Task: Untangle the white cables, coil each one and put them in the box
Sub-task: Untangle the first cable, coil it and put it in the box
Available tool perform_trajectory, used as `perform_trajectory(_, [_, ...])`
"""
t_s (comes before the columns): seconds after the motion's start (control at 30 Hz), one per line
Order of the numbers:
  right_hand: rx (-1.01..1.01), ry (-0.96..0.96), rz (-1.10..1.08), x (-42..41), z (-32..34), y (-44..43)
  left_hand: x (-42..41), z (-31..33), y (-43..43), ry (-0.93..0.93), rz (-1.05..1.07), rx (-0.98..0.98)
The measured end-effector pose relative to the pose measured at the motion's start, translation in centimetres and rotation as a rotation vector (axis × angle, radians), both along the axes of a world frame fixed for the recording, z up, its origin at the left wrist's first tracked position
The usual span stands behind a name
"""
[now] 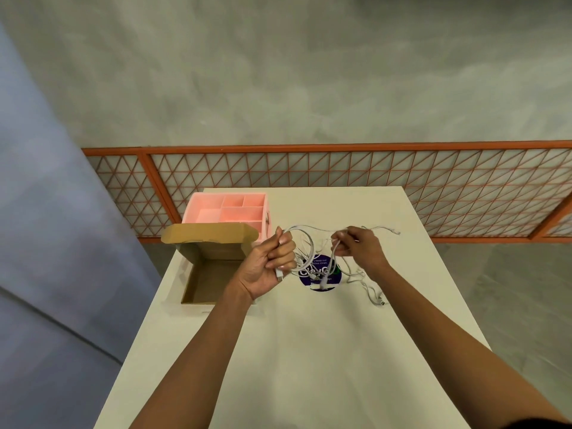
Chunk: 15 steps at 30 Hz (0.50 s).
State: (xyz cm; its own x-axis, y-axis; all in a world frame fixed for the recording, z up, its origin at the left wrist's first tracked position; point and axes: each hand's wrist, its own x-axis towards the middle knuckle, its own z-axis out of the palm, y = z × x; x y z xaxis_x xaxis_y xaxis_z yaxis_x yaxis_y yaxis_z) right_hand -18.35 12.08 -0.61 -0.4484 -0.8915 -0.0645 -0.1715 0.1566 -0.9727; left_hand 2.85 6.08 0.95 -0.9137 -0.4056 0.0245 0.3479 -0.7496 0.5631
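A tangle of thin white cables [312, 258] hangs in the air between two hands, just above a white desk [309, 351]. The left hand [266, 264] has its fingers [283, 243] curled tight round one strand, and a plug [280, 276] pokes out below the fist. The right hand [360, 246] pinches several strands between thumb and fingertips at about the same height. Loops sag between the hands, and one loose end [379, 300] trails onto the desk at the right.

The cables look light, limp and smooth, so they are likely to slip and knot again if pulled hard. The stiffer plug ends seem the best places to take hold, feeding one end back through the loops.

Under the tangle a round purple sticker [322, 281] lies on the desk. An open cardboard box [188, 274] sits to the left with nothing inside it. A pink divided tray [198, 202] stands just behind the box.
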Motion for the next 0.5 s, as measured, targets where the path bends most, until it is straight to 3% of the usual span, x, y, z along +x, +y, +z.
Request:
perform_trajectory(0.17, [-0.094, -0.346, -0.097, 0.2, 2.3, -1.1, -0.7, -0.3, 0.4, -0.063, -0.044, -0.042])
perform_trajectory(0.5, [-0.012, -0.603, -0.137, 1.4, 4.0, -1.8, -1.0, 0.7, 0.0, -0.312, 0.03, -0.138])
